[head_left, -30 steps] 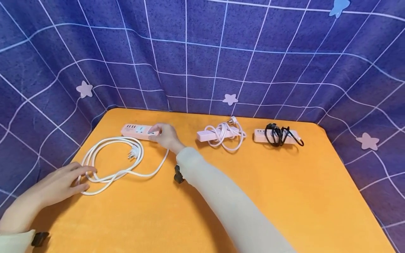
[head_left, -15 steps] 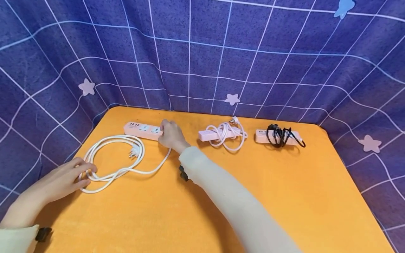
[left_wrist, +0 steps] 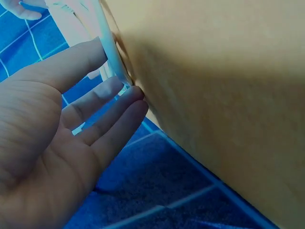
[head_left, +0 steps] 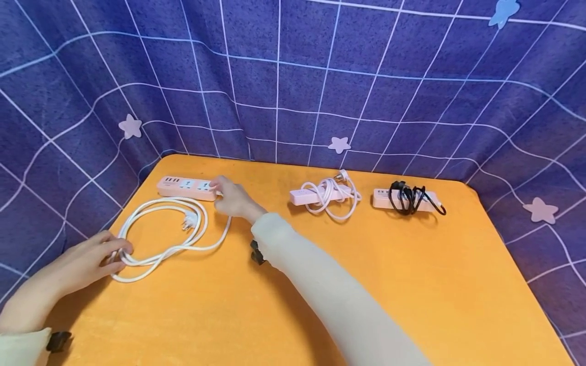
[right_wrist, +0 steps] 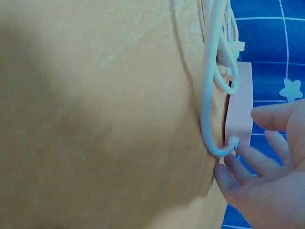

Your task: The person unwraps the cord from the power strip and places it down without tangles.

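A person in pale sleeves (head_left: 316, 274) works with two bare hands at a yellow-orange table (head_left: 183, 320) set against a dark blue curtain with a grid-and-star print (head_left: 293, 86). Near the table's far left corner lies a pale pink, oblong plastic power strip (head_left: 185, 188), its sockets facing up. The right hand (head_left: 235, 201) is at its right end, thumb apart and fingers relaxed and slightly spread; the fingertips appear to touch, a light contact that would suit nudging or steadying more than lifting. The strip's thick white rubbery cable (head_left: 176, 248) leaves that same end, curves toward the person and lies in a loose, flat coil just in front, with its white plug (head_left: 189, 220) inside the loops. At the coil's left edge is the left hand (head_left: 87, 259), thumb and fingers loosely parted around the cable, without a tight pinch, probably to keep the loops from sliding. Farther right, also along the back edge, sit a lilac-pink strip wrapped in its own pale cord (head_left: 304, 196) and a pale pink strip bound with black cord (head_left: 382, 200); winding seems to keep both compact, and their spacing stops them tangling.
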### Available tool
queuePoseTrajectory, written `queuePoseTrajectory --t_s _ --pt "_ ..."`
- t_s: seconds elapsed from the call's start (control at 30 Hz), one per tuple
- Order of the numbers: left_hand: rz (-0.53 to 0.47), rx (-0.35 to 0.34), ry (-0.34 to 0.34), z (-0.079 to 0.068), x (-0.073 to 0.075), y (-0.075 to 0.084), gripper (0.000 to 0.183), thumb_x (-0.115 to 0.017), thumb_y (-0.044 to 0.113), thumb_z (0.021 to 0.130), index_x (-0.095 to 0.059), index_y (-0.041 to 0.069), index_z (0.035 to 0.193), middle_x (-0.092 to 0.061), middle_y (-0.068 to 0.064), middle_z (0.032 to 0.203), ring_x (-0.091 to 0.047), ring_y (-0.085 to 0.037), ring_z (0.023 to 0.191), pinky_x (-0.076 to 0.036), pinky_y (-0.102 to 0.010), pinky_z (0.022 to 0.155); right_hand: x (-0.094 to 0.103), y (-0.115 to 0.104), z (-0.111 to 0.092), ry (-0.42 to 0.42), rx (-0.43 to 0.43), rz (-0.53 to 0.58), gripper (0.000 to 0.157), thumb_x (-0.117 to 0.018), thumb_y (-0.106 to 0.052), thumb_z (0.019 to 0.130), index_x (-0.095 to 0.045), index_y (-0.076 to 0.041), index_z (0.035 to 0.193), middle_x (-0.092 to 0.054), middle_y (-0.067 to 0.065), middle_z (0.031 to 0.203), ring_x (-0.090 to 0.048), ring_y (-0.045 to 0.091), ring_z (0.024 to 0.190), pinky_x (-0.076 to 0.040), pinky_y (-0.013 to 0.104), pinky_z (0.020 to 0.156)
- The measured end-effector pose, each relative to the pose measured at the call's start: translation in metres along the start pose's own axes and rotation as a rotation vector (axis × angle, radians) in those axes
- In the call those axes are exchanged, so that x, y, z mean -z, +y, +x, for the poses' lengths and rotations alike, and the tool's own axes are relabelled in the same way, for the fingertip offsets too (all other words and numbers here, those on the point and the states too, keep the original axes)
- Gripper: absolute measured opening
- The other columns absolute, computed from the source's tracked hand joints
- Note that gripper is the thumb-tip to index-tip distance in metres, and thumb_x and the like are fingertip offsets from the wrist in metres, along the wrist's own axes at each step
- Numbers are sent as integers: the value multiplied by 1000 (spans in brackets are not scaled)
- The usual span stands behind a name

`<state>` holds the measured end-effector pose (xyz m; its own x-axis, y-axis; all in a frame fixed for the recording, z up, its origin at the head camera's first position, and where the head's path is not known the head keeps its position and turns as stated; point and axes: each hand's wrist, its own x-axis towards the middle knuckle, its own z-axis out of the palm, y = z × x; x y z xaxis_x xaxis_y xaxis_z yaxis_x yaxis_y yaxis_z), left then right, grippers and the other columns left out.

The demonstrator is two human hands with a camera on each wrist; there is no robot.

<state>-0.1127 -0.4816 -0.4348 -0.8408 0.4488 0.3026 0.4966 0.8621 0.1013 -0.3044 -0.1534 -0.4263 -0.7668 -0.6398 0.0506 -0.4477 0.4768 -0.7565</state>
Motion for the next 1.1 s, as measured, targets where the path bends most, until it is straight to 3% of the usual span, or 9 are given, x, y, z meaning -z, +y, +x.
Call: queuePoseTrajectory --t_s 0.17,0.27,0.37,0.5,0.6,0.7,0.83,1.0,1.1 --pt "22 6 6 -3 1 -1 52 -95 2 61 -70 22 102 -54 9 89 -48 3 73 -41 -23 58 1 -4 -1 -132 -3 51 67 -59 -2 94 -39 -11 158 -52 6 159 -50 22 145 -43 24 105" --pt "30 6 12 -5 1 -2 53 -94 1 59 -70 21 101 -53 8 88 -48 2 73 -40 -23 59 0 -6 -3 -173 -26 76 69 -60 -6 97 -34 -15 161 -46 4 163 -52 22 139 -43 29 104" --pt "28 24 -6 -7 2 -1 51 -95 3 61 -70 21 102 -53 9 88 -47 2 74 -41 -24 59 4 -7 -6 -189 -44 56 69 -60 -11 101 -32 -19 163 -43 1 165 -48 18 144 -42 30 112" --pt "33 49 -53 -4 6 3 45 -95 8 67 -71 21 103 -56 9 91 -48 3 75 -42 -26 60 24 -10 -15 -176 37 -36 64 -61 -13 104 -35 -13 163 -44 6 165 -40 19 153 -33 32 124" --pt "52 68 -76 3 14 9 40 -94 9 71 -74 20 104 -60 7 92 -51 3 75 -44 -27 60 51 -14 -24 -147 144 -90 58 -63 -10 103 -43 -6 157 -50 11 159 -45 23 149 -35 29 122" --pt "75 87 -67 16 26 19 37 -91 8 76 -75 17 109 -66 4 96 -57 0 76 -47 -30 59 88 -18 -38 -94 195 -106 52 -66 -7 100 -52 -4 150 -58 12 151 -58 24 137 -46 27 112" --pt "81 58 17 45 39 35 36 -88 6 80 -76 16 112 -69 4 95 -62 -5 76 -48 -31 60 142 -10 -67 17 203 -118 44 -67 -4 97 -60 -4 140 -67 14 138 -69 25 120 -55 30 101" --pt "60 -1 100 91 46 59 31 -85 5 83 -76 17 111 -70 4 92 -65 -11 77 -52 -36 64 202 14 -113 113 146 -143 38 -68 -6 99 -63 -4 137 -67 16 135 -70 30 117 -55 40 104" --pt "10 -15 105 120 48 79 31 -84 7 86 -77 18 114 -72 2 96 -68 -17 84 -54 -42 69 227 32 -140 169 83 -158 36 -68 -7 100 -63 -4 136 -66 17 136 -70 34 114 -56 45 102"
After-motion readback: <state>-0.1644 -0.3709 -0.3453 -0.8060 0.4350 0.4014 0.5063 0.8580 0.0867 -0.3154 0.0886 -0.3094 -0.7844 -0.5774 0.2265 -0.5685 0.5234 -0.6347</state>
